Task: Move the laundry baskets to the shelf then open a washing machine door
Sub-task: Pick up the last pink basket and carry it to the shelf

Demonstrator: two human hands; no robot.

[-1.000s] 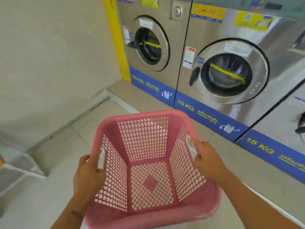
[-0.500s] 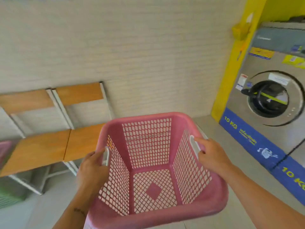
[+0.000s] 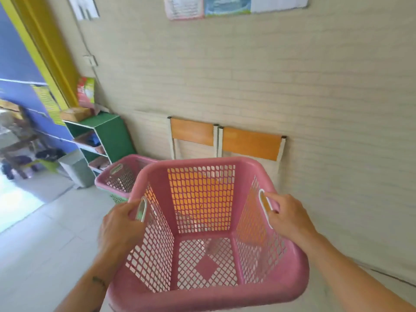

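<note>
I carry an empty pink mesh laundry basket point(image 3: 202, 296) in front of me at waist height. My left hand point(image 3: 119, 226) grips its left handle slot and my right hand point(image 3: 290, 217) grips its right handle slot. Just beyond it, to the left, a second pink basket point(image 3: 117, 174) sits stacked on a green one on the floor. A green shelf unit point(image 3: 112, 134) with white-edged shelves stands against the wall at the left. No washing machine is in view.
Two wooden-backed chairs point(image 3: 249, 143) stand against the beige brick wall straight ahead, partly hidden by the basket. A grey bin point(image 3: 76, 167) stands beside the shelf. A bright doorway with a yellow frame opens at the far left. Pale tiled floor lies to my left.
My view has swung left, away from the washing machines, past the chairs to the green shelf and the second pink basket. Both hands keep hold of the basket.
</note>
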